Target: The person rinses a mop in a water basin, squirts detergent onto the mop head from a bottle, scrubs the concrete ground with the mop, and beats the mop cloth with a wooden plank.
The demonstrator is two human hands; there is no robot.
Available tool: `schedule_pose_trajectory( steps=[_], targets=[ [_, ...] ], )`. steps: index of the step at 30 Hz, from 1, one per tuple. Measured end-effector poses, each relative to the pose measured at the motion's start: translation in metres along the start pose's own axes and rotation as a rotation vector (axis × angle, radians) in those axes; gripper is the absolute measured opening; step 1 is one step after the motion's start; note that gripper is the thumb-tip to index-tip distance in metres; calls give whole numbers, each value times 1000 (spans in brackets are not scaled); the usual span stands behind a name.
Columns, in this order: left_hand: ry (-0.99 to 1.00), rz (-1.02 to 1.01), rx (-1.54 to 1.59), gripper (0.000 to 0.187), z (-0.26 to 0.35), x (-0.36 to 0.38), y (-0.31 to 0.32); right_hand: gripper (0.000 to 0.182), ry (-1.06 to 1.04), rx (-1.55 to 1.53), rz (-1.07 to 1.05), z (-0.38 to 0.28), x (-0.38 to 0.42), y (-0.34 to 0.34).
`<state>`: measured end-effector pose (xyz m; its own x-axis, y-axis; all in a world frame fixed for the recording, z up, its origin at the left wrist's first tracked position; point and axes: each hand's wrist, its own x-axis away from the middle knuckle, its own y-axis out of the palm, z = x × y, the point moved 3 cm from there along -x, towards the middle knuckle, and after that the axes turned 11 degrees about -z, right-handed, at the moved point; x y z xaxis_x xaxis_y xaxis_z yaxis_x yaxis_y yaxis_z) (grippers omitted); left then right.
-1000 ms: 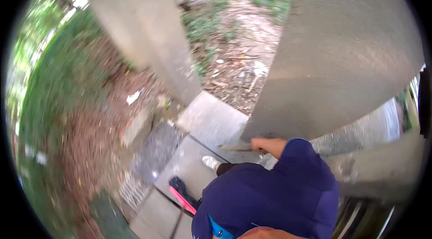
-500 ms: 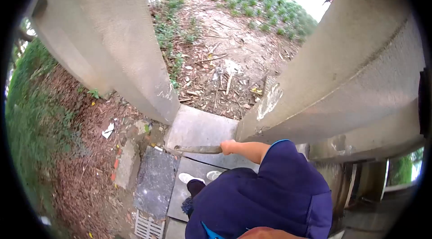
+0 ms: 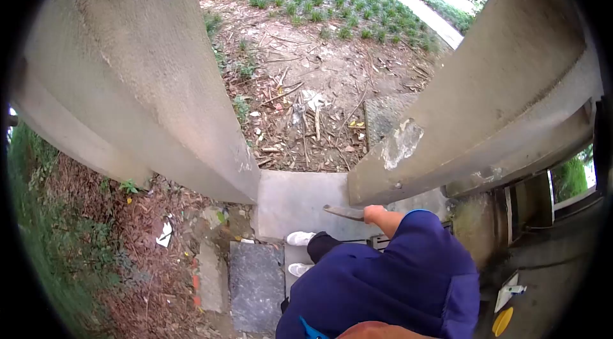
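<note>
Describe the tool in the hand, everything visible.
The tool is a flat, narrow blade, dull grey-brown, metal by its look, perhaps a trowel or scraper. It lies almost level and points left, tip tapering, over the pale concrete slab at the foot of the right concrete wall. The right hand closes round its handle end, which is hidden. Whether the blade touches the wall's lower edge cannot be told.

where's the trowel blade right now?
Head view, lower centre: the flat grey metal trowel blade sticks left from the right hand, at the foot of the right concrete pillar, over the concrete slab.
</note>
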<state>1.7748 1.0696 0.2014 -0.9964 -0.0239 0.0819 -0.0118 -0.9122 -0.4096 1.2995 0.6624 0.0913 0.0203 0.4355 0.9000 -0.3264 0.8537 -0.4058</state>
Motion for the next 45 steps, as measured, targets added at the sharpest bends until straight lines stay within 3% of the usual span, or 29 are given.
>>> schedule_pose_trajectory(
  steps=[3,6,7,9,11,13,16,19,23,25,27,30,31,33,35,38,41,45],
  targets=[
    [-48,30,3,28,-1,-2,8,33,-11,54,-56,2,-20,-28],
    [-95,95,-11,28,-1,3,15,35,-219,311,60,-25,-73,-64],
    [-105,101,-26,28,2,5,20,33,-123,276,-27,-41,-94,-82],
    [-127,105,-43,28,8,9,29,31,-279,497,41,-76,-99,-115],
    [-154,120,-48,28,10,13,35,29,-249,459,58,-120,-93,-160],
    [-181,143,-53,28,10,18,38,27,-361,554,60,-155,-85,-192],
    [-217,178,-55,29,11,26,35,25,-393,541,124,-201,-102,-200],
    [-253,228,-35,29,5,38,22,24,-467,503,213,-248,-101,-193],
    [-325,319,-10,30,-16,64,-13,27,-423,700,105,-282,-60,-194],
    [-402,410,7,30,-41,96,-46,25,-543,728,113,-295,-47,-187],
    [-542,562,32,30,-78,167,-86,24,-685,840,172,-310,-55,-175],
    [-762,764,132,31,-139,291,-121,26,-686,935,71,-343,-54,-157],
    [-724,714,180,28,-174,318,-123,25,-769,1057,108,-354,-58,-148],
    [-773,836,247,24,-231,358,-114,28,-596,1066,-6,-380,-7,-137],
    [-810,1013,326,25,-289,390,-100,27,-682,1052,42,-402,-7,-113],
    [-665,1331,337,33,-328,413,-103,26,-593,1149,-66,-448,7,-78],
    [-643,1454,200,42,-263,411,-150,27,-772,1343,11,-502,37,-50],
    [-520,1694,187,47,-177,468,-246,28,-710,1588,70,-573,134,21]
  ],
)
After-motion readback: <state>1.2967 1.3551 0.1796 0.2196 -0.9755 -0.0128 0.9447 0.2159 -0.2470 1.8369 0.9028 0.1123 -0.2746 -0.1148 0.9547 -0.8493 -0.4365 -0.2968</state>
